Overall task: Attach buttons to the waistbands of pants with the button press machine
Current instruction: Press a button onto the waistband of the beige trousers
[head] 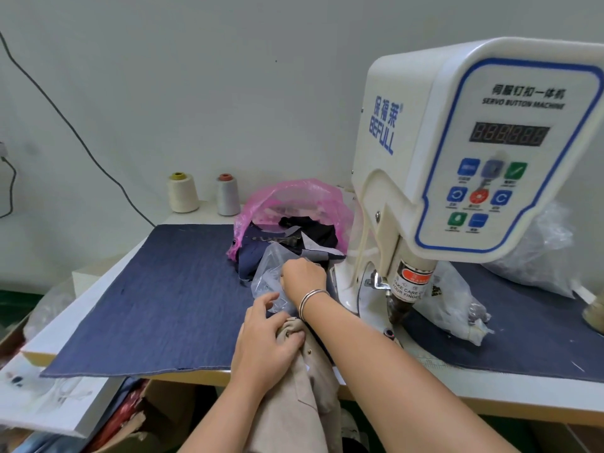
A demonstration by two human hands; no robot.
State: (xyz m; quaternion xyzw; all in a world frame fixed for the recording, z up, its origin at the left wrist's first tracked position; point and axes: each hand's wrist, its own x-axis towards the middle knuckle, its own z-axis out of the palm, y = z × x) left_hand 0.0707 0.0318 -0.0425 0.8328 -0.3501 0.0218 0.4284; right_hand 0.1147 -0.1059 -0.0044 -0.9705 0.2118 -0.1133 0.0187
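Observation:
Beige pants [304, 397] hang over the table's front edge, their waistband bunched under my left hand [266, 341], which grips the fabric. My right hand [302, 276] reaches forward into a clear plastic bag [268, 282] left of the machine, fingers curled inside it; what they hold is hidden. The white button press machine [457, 165] stands at the right, its press head [402, 305] pointing down over the lower die [388, 332].
A denim cloth [157, 295] covers the table. A pink plastic bag [294, 204] with dark fabric scraps sits behind the clear bag. Two thread cones [183, 192] stand at the back. More plastic bags [457, 305] lie right of the machine. Cardboard boxes [130, 429] sit below.

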